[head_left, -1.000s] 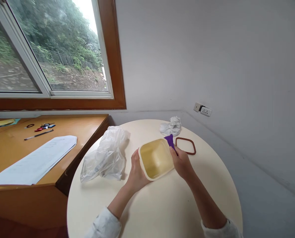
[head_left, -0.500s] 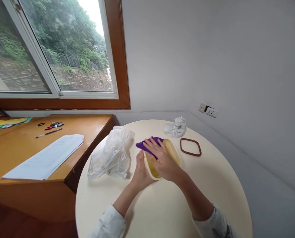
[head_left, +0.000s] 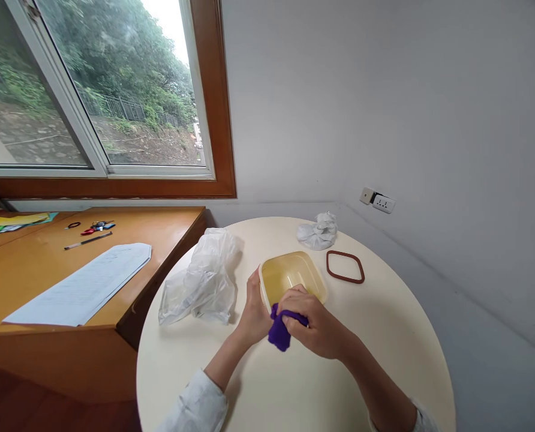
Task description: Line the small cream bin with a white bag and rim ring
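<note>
Round table [head_left: 294,396], wall [head_left: 294,120] at its 12. Our box [head_left: 292,270] is just 12 of table centre, opening up; can't tell if its base touches down. Our left hand [head_left: 255,315] grips the box at its 8-9, other fingers mostly hidden below. Our right hand [head_left: 316,324] has fingers closed on the cloth [head_left: 280,333], bunched at the box's 6-7 rim, loose tail hanging. Wad [head_left: 324,231] at table's 1, ring [head_left: 345,279] at 2, bag [head_left: 204,276] at 10, all apart from the box. Looks like we're wiping that rim. Best: brace with the left, pinch cloth over both faces, slide toward 3 with even pressure, tuck the tail.
</note>
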### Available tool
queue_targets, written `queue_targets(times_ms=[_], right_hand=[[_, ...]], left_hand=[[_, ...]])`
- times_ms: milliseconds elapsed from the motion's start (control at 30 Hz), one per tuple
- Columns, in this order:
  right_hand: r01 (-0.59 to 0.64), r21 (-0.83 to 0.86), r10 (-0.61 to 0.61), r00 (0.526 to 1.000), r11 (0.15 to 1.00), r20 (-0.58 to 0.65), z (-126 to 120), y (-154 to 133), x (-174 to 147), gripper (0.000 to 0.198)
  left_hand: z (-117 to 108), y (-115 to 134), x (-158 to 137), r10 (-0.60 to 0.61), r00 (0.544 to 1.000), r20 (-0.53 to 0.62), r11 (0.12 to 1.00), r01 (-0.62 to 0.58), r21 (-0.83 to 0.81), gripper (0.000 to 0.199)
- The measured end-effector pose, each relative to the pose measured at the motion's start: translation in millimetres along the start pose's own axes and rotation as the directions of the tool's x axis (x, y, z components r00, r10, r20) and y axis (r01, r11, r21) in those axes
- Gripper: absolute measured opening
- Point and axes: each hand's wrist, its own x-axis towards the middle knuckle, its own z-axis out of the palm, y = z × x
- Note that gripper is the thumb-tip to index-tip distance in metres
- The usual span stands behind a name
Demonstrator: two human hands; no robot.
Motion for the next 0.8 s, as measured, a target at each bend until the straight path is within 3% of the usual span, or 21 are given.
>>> queue_targets(times_ms=[100, 200, 333, 400, 467, 533, 600, 667, 800], right_hand=[[-0.039, -0.128, 0.032, 0.998, 0.991, -0.054, -5, 7, -8, 0.021], [-0.075, -0.305, 0.025, 0.986, 0.949, -0.165, -13, 14, -14, 0.02], [-0.216, -0.428, 0.049, 0.929, 0.877, -0.367, -32, 29, -18, 0.021], [-0.337, -0.339, 0.122, 0.844, 0.878, -0.522, -43, 43, -18, 0.023], [-0.424, -0.094, 0.261, 0.701, 0.901, -0.663, -54, 59, -14, 0.025], [-0.406, 0.229, 0.44, 0.561, 0.884, -0.701, -60, 74, -6, 0.027], [-0.31, 0.462, 0.556, 0.507, 0.831, -0.659, -62, 85, 5, 0.028], [-0.224, 0.564, 0.583, 0.541, 0.795, -0.606, -58, 88, 16, 0.029], [-0.152, 0.56, 0.452, 0.772, 0.814, -0.448, -43, 78, 28, 0.033]], left_hand=[[0, 1, 0, 0.005, 0.999, 0.041, 1.0, -0.006, 0.024, 0.111], [0, 0, 1, -0.007, 0.999, 0.042, 0.999, 0.005, 0.046, 0.111], [0, -1, 2, -0.006, 0.999, 0.032, 0.999, 0.005, 0.041, 0.111], [-1, 0, 2, -0.011, 0.999, 0.048, 1.0, 0.009, 0.025, 0.111], [-1, 2, 2, -0.019, 0.998, 0.055, 1.0, 0.018, 0.014, 0.111], [-1, 4, 3, -0.02, 0.999, 0.05, 1.0, 0.02, -0.002, 0.11], [-1, 4, 3, -0.025, 0.998, 0.049, 0.999, 0.026, -0.023, 0.109], [-2, 4, 3, -0.035, 0.997, 0.064, 0.999, 0.037, -0.035, 0.11], [-2, 3, 2, -0.059, 0.996, 0.066, 0.995, 0.064, -0.073, 0.11]])
